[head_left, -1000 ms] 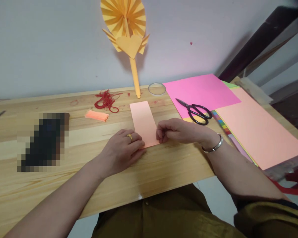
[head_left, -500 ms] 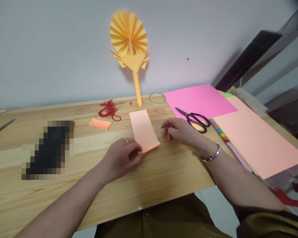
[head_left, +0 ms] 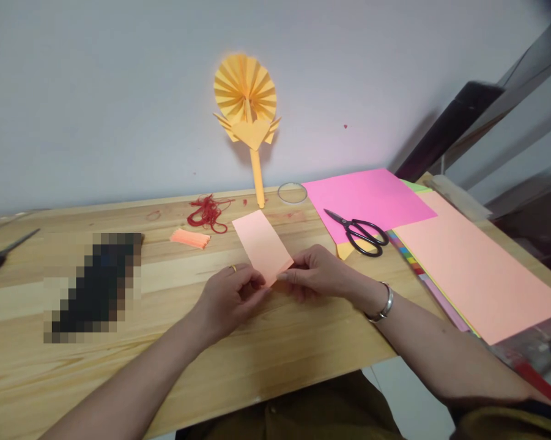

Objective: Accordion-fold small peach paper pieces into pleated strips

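A peach paper strip (head_left: pixel 260 243) is lifted at its near end above the wooden table (head_left: pixel 279 342). My left hand (head_left: pixel 229 299), with a gold ring, pinches the strip's near left corner. My right hand (head_left: pixel 318 273), a silver bracelet on its wrist, pinches the near right corner. Both hands meet at the strip's near edge, and the far end points away toward the wall.
A yellow paper fan (head_left: pixel 247 107) on a stick leans on the wall. Near it lie red thread (head_left: pixel 206 212), a small orange folded piece (head_left: pixel 190 238) and a tape ring (head_left: pixel 292 192). Black scissors (head_left: pixel 360 232) rest on pink paper (head_left: pixel 371 195); a peach sheet (head_left: pixel 477 269) lies right. A blurred dark object (head_left: pixel 94 284) sits left.
My right hand came back to the strip and took its near right corner. Both hands have raised the near end off the table. The view tilted upward.
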`<move>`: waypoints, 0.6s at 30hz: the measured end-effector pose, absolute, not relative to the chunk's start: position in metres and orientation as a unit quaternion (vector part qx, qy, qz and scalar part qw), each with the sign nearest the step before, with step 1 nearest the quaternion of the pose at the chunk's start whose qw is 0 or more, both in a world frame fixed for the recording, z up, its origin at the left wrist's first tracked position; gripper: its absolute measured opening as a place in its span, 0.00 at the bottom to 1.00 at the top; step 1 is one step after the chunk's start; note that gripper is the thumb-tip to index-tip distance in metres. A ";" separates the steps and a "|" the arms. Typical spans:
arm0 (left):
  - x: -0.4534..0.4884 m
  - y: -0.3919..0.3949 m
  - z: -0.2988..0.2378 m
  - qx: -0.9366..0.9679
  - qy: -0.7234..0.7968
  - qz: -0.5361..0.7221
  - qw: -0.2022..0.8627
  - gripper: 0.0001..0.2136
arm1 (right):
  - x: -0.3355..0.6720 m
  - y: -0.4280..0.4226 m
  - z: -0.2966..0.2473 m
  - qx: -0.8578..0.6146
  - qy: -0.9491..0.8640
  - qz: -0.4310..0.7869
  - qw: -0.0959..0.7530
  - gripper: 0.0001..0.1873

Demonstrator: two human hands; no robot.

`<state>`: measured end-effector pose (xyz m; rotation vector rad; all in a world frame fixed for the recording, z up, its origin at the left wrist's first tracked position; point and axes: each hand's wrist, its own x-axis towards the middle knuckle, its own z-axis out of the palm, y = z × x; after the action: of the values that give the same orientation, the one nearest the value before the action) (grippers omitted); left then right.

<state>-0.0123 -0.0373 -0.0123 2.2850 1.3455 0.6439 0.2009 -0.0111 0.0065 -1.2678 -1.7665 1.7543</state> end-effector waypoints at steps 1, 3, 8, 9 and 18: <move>-0.012 -0.037 -0.012 0.822 0.478 0.225 0.213 0.07 | 0.199 -0.011 0.006 -0.453 -0.624 0.610 0.182 0.17; -0.012 -0.038 -0.012 0.826 0.466 0.217 0.229 0.07 | 0.197 -0.012 0.004 -0.461 -0.630 0.595 0.193 0.17; -0.012 -0.038 -0.010 0.790 0.477 0.268 0.278 0.08 | 0.197 -0.014 -0.003 -0.475 -0.701 0.468 0.252 0.16; -0.012 -0.038 -0.009 0.760 0.495 0.289 0.307 0.09 | 0.197 -0.014 -0.005 -0.481 -0.727 0.408 0.271 0.15; -0.018 -0.023 -0.002 0.391 0.419 0.479 0.664 0.17 | 0.203 -0.015 0.002 -0.323 -0.893 -0.103 0.295 0.08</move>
<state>-0.0175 -0.0231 -0.0021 0.8840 0.9474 1.0830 0.2030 -0.0151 0.0019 -0.8597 -2.3780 -0.2744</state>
